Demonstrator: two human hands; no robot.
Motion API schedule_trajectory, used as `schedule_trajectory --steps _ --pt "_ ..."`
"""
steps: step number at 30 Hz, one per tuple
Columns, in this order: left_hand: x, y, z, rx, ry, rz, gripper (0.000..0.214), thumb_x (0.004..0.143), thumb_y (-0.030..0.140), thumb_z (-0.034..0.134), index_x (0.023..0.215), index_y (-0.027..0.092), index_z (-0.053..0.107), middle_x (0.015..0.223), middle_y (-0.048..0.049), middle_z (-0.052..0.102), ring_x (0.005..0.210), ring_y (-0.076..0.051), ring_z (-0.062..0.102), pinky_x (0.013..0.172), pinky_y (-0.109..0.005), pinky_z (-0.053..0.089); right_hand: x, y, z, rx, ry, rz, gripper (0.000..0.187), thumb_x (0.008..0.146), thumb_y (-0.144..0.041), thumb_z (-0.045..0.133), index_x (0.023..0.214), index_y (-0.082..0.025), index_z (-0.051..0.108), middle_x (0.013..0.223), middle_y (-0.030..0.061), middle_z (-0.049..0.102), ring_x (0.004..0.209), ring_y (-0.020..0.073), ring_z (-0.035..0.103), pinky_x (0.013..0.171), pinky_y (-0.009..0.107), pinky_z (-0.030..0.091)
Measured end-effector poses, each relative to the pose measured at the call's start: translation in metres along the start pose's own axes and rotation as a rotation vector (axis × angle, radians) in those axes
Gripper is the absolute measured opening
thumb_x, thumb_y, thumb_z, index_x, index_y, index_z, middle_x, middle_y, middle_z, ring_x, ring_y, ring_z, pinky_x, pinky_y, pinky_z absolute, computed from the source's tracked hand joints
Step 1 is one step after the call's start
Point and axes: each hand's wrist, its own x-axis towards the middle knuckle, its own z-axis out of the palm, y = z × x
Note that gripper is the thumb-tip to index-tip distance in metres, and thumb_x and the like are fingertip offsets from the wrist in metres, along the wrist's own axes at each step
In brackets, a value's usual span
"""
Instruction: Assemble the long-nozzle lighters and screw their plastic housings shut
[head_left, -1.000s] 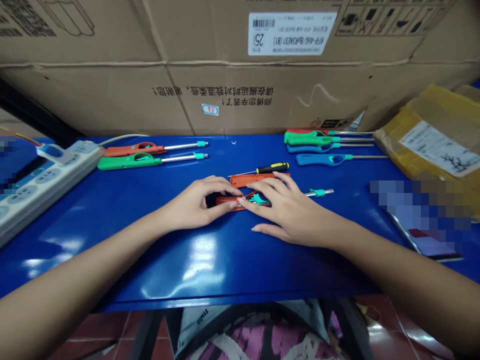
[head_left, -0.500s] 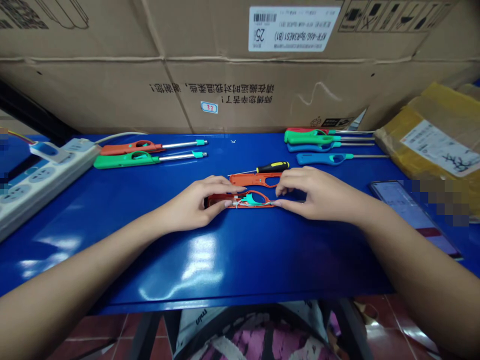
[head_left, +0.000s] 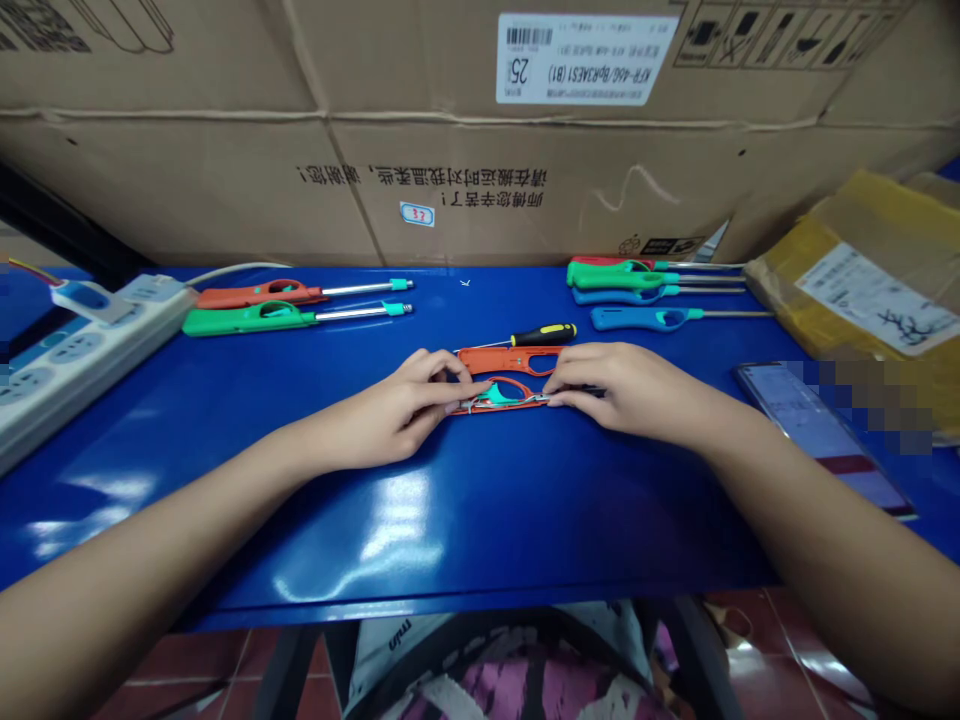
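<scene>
An opened orange lighter half-shell with a teal trigger lies on the blue table between my hands. My left hand pinches its handle end with closed fingers. My right hand covers and grips the nozzle end. Just behind lies the other orange shell half. A black-and-yellow screwdriver rests behind that, close to my right fingers.
An orange lighter and a green lighter lie at back left beside a white power strip. Several coloured lighters lie at back right. A phone and a yellow parcel sit right. Cardboard boxes wall the back.
My right hand lifted off the lighter body, moved right, then closed on its nozzle end. My left hand slid slightly right along the handle, and the metal nozzle is now hidden.
</scene>
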Motion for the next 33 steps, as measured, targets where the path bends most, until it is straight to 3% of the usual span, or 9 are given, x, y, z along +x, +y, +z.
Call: schedule_trajectory --steps 6,9,13,16,23,28,33 --pt "-0.001 0.002 0.003 0.021 0.023 0.030 0.045 0.103 0.016 0.043 0.145 0.028 0.055 0.119 -0.0090 0.058 0.111 -0.022 0.051 0.102 -0.041 0.044 0.000 -0.004 0.002 -0.095 0.038 -0.013 0.025 0.096 -0.031 0.060 0.115 -0.019 0.071 0.112 0.0114 0.069 0.106 0.0278 0.064 0.093 0.043 0.051" --pt "0.000 0.003 0.007 0.002 0.088 0.063 0.041 0.103 0.017 0.047 0.141 0.026 0.059 0.121 -0.0090 0.061 0.111 -0.021 0.054 0.101 -0.038 0.046 0.001 -0.008 0.007 -0.104 0.061 -0.085 0.041 0.097 -0.040 0.060 0.134 -0.024 0.064 0.120 0.0138 0.063 0.112 0.0292 0.059 0.095 0.046 0.050" --pt "0.001 0.003 0.010 0.019 0.190 0.090 0.032 0.101 0.017 0.052 0.128 0.020 0.069 0.116 -0.0097 0.067 0.105 -0.020 0.060 0.092 -0.034 0.051 0.000 -0.015 0.011 -0.192 0.008 -0.148 0.051 0.099 -0.048 0.054 0.144 -0.025 0.057 0.135 0.0185 0.054 0.125 0.0338 0.051 0.103 0.056 0.045" --pt "0.000 0.003 0.010 0.111 0.215 0.153 0.030 0.100 0.016 0.052 0.124 0.018 0.071 0.116 -0.0112 0.070 0.100 -0.021 0.061 0.087 -0.034 0.054 -0.001 -0.024 0.011 -0.250 -0.008 -0.128 0.053 0.099 -0.048 0.053 0.145 -0.021 0.056 0.134 0.0205 0.055 0.125 0.0352 0.050 0.103 0.057 0.045" --pt "-0.002 0.010 0.009 0.467 0.129 0.221 0.033 0.102 0.017 0.048 0.128 0.012 0.067 0.120 -0.0160 0.071 0.101 -0.025 0.066 0.086 -0.040 0.059 -0.003 -0.043 0.017 -0.372 0.011 -0.105 0.060 0.098 -0.048 0.055 0.143 -0.008 0.054 0.130 0.0256 0.059 0.124 0.0387 0.053 0.104 0.059 0.044" --pt "-0.003 0.012 0.008 0.502 0.155 0.226 0.035 0.101 0.018 0.050 0.132 0.012 0.065 0.121 -0.0154 0.072 0.106 -0.027 0.068 0.089 -0.041 0.059 -0.003 -0.035 0.015 -0.192 0.016 -0.093 0.058 0.100 -0.049 0.051 0.146 -0.012 0.052 0.137 0.0234 0.054 0.125 0.0352 0.053 0.103 0.055 0.047" --pt "-0.003 0.010 0.003 0.515 0.139 0.235 0.043 0.099 0.027 0.055 0.141 0.022 0.058 0.139 -0.0133 0.064 0.106 -0.027 0.066 0.088 -0.043 0.057 -0.008 -0.031 0.002 -0.173 -0.005 -0.115 0.046 0.101 -0.045 0.051 0.139 -0.021 0.061 0.147 0.0203 0.048 0.137 0.0361 0.044 0.107 0.060 0.043"
